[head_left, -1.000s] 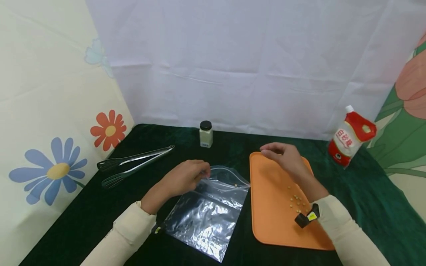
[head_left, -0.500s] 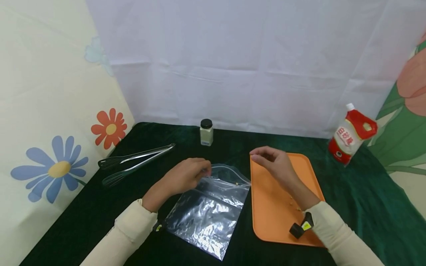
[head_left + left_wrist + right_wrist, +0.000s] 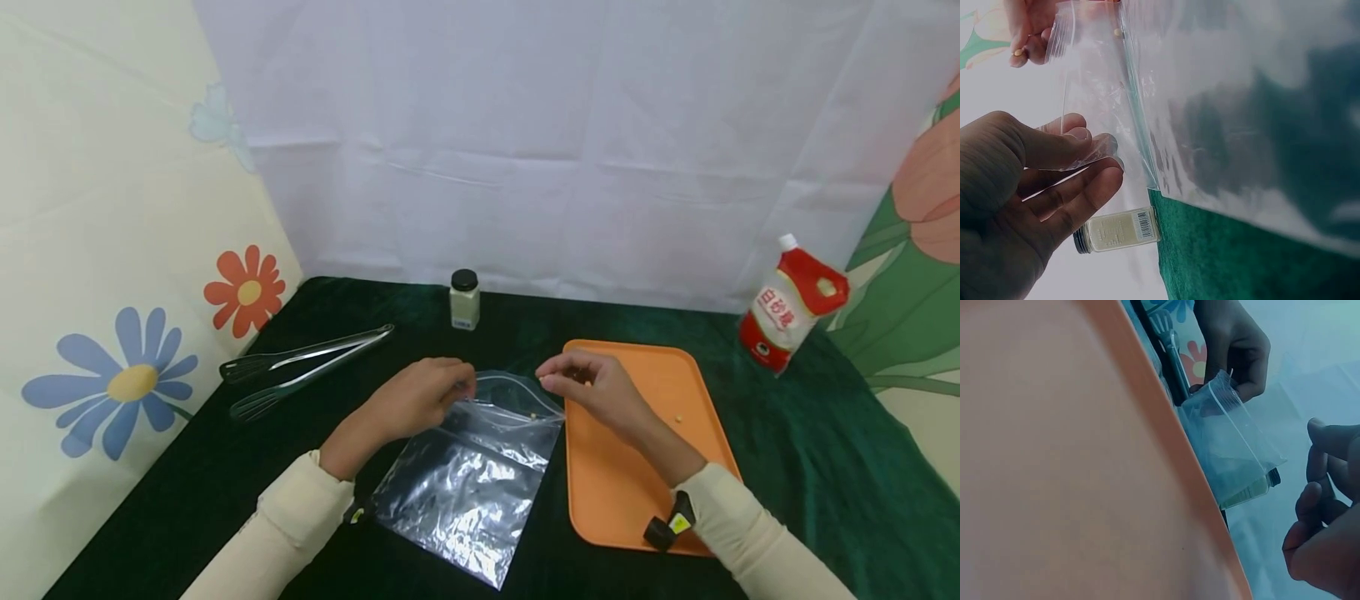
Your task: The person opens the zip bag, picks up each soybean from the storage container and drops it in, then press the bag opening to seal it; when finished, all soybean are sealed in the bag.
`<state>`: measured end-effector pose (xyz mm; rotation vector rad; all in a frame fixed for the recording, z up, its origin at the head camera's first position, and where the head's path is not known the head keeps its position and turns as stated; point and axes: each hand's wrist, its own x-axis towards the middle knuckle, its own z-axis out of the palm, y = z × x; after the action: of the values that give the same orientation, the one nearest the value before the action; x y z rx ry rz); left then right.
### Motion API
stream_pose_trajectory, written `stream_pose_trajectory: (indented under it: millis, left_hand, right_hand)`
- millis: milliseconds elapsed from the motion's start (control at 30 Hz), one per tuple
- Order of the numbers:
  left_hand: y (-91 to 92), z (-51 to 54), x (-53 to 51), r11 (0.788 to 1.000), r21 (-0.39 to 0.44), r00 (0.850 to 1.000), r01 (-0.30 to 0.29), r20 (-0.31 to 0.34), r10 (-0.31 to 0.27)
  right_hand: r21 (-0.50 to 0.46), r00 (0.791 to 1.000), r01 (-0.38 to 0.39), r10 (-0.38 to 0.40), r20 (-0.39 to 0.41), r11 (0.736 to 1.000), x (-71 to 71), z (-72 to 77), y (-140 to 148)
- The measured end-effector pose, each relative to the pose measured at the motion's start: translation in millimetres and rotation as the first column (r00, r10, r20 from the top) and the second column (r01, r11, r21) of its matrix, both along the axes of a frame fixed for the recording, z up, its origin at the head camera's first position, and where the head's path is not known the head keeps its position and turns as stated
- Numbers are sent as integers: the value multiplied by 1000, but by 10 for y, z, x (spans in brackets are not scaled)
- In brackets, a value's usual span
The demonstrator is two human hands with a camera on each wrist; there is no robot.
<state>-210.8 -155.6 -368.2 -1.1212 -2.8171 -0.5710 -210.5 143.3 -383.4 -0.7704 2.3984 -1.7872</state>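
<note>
In the head view, my left hand [image 3: 420, 397] pinches the top edge of a clear zip bag [image 3: 468, 492], lying with its mouth parted. The left wrist view shows this pinch between thumb and fingers [image 3: 1094, 181]. Just inside the bag's mouth is one small yellow bean [image 3: 1117, 32]. My right hand [image 3: 600, 392] hovers between the orange tray [image 3: 607, 500] and the bag's opening. Between its thumb and fingertips it pinches another yellow bean [image 3: 1018, 53]. On the tray one loose bean [image 3: 678, 419] shows; my right forearm covers part of the tray.
Metal tongs [image 3: 322, 358] lie spread at the left. A small black-capped jar [image 3: 465, 302] stands behind the bag. At the right back is a red and white spouted pouch [image 3: 787, 310]. Dark green cloth covers the table [image 3: 810, 467].
My right hand has moved left and slightly down, from above the tray's far part to beside the bag's opening. My left hand has stayed at the bag's edge.
</note>
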Motion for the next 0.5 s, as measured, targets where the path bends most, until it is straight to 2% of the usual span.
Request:
stream_pose_trajectory:
  millis: [500]
  left_hand:
    - [14, 6, 9, 999, -18, 1000, -30, 4, 30]
  right_hand:
    - [64, 1000, -7, 7, 5, 998, 8, -30, -32]
